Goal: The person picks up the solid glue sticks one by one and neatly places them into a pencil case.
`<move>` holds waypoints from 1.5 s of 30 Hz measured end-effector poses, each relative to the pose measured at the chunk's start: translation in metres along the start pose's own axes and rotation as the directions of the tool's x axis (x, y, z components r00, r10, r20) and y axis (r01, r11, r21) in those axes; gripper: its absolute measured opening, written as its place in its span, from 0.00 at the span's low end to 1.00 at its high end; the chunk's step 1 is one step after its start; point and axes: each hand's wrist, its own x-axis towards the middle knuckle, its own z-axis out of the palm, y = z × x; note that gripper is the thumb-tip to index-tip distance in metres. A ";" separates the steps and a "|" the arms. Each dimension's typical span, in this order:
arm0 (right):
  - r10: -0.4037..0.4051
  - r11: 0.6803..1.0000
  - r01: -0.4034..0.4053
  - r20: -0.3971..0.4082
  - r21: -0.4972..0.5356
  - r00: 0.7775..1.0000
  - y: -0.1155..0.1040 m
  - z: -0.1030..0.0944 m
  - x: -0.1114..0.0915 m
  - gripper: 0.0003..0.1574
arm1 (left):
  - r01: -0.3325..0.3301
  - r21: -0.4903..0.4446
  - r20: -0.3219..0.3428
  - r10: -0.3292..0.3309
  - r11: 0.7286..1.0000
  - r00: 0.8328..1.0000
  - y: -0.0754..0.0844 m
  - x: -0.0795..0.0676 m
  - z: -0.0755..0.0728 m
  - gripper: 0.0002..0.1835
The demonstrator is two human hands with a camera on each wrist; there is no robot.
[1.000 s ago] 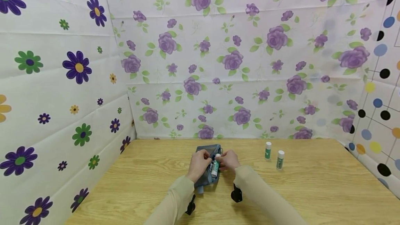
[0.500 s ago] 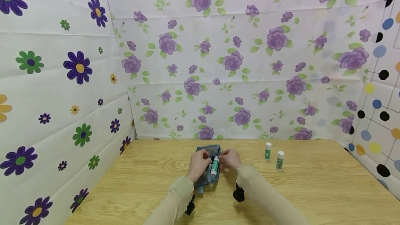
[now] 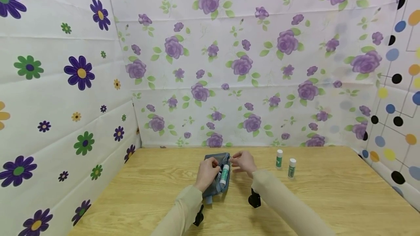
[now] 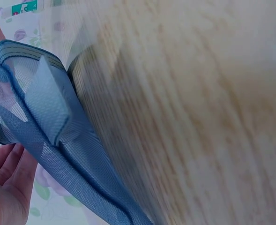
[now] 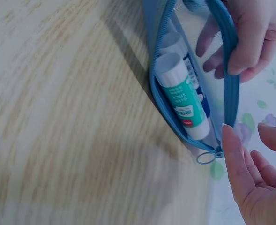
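A blue mesh zip pouch [image 3: 211, 191] lies on the wooden table, its zip undone. My left hand [image 3: 206, 174] pinches one side of the opening between thumb and fingers, holding it apart. Inside, the right wrist view shows a green-and-white glue stick [image 5: 182, 96] beside a second white-capped stick with a dark blue label [image 5: 197, 84], partly hidden. At the pouch's far end, close to the zip pull ring [image 5: 206, 157], is my right hand [image 3: 244, 163]. Its thumb and forefinger are spread, with nothing between them; a fingertip is at the pouch's edge, contact unclear.
Two more glue sticks stand upright to the right, one farther back [image 3: 279, 158] and one nearer [image 3: 291, 168]. Flowered cloth walls [image 3: 183, 115] border the wooden table [image 3: 157, 192] at the back and left, with a dotted one at the right.
My right hand has let go of the green glue stick, which now lies in the pouch, and has shifted to the pouch's far right corner. My left hand keeps its hold.
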 end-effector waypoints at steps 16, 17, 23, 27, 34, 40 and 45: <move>-0.048 0.999 0.049 0.018 -0.016 0.999 -0.019 -0.023 -0.001 0.14 | -0.016 -0.020 0.002 0.016 1.000 1.000 -0.002 -0.001 0.000 0.04; -0.051 0.998 0.052 0.019 -0.019 0.998 -0.020 -0.025 -0.001 0.15 | -0.016 -0.020 0.003 0.016 1.000 1.000 -0.002 -0.002 0.000 0.04; -0.074 0.997 0.075 0.018 -0.037 0.997 -0.033 -0.041 0.000 0.17 | -0.018 -0.033 0.006 0.018 0.999 1.000 -0.001 -0.002 -0.001 0.04; -0.076 0.995 0.076 0.006 -0.060 0.997 -0.042 -0.052 0.002 0.18 | -0.022 -0.030 0.004 0.022 0.999 1.000 0.000 -0.002 -0.001 0.04; -0.090 0.992 0.088 -0.010 -0.092 0.996 -0.050 -0.074 0.001 0.19 | -0.041 -0.031 0.003 0.041 0.999 0.999 -0.002 -0.002 0.001 0.04; -0.091 0.990 0.089 -0.016 -0.106 0.996 -0.054 -0.091 -0.002 0.21 | -0.042 -0.039 0.011 0.043 0.998 0.999 -0.002 -0.003 0.001 0.04; -0.102 0.988 0.097 -0.036 -0.120 0.994 -0.052 -0.106 -0.003 0.21 | -0.032 -0.046 0.012 0.033 0.998 0.999 -0.001 -0.005 -0.001 0.04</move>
